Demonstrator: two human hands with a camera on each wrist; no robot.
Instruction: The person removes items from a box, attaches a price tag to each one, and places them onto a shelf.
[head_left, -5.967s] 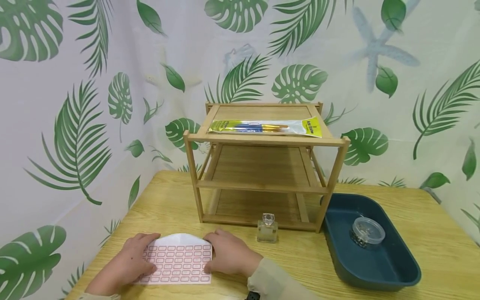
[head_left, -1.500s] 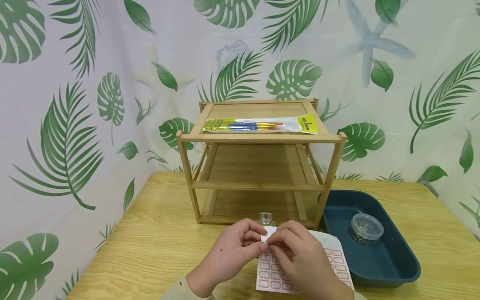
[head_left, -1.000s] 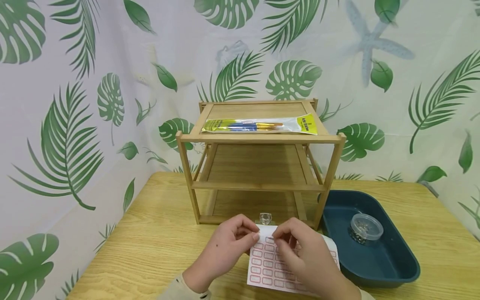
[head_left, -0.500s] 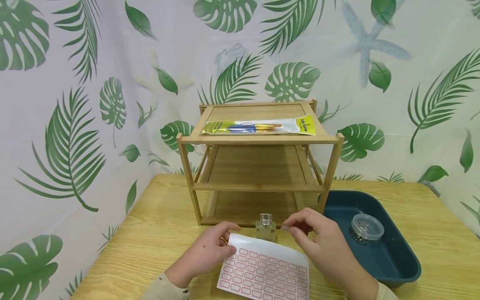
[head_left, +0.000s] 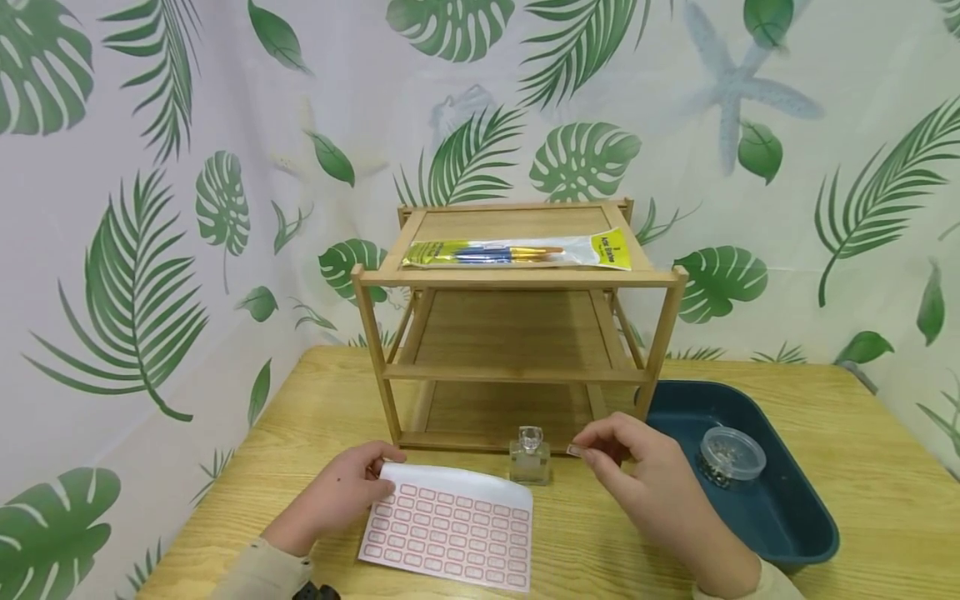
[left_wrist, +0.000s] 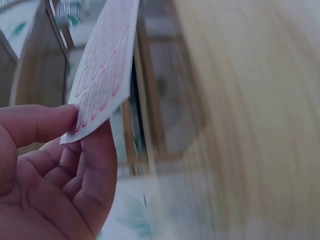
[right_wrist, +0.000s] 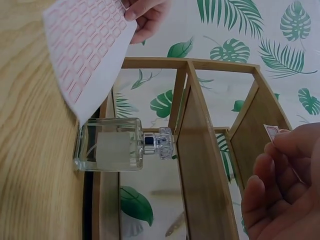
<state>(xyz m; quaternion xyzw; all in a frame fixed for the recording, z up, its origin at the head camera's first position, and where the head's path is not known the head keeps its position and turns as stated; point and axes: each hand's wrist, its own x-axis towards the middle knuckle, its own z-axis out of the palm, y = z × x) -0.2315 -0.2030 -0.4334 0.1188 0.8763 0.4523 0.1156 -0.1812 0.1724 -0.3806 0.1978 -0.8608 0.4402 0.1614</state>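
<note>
My left hand (head_left: pixel 341 492) pinches the upper left corner of a white sheet of red-bordered label stickers (head_left: pixel 450 533), thumb on top and fingers beneath. In the left wrist view the sheet (left_wrist: pixel 102 70) rises from between thumb and finger. My right hand (head_left: pixel 645 479) pinches one small red-bordered sticker (head_left: pixel 575 450) between thumb and index finger; the right wrist view shows this sticker (right_wrist: pixel 271 131) at the fingertips. A square glass perfume bottle (head_left: pixel 529 458) with a clear faceted cap stands upright between the hands, close to the sheet's upper right corner.
Behind the bottle stands a three-tier wooden rack (head_left: pixel 517 333) with a pack of paintbrushes (head_left: pixel 517 252) on its top shelf. At right, a dark teal tray (head_left: pixel 787 508) holds a round clear tub (head_left: pixel 733 454) with small things in it. A leaf-patterned curtain hangs behind.
One sticker has come off the sheet into my right hand. My left hand has carried the sheet left and lower, uncovering the bottle, while the right hand has moved right, away from the sheet.
</note>
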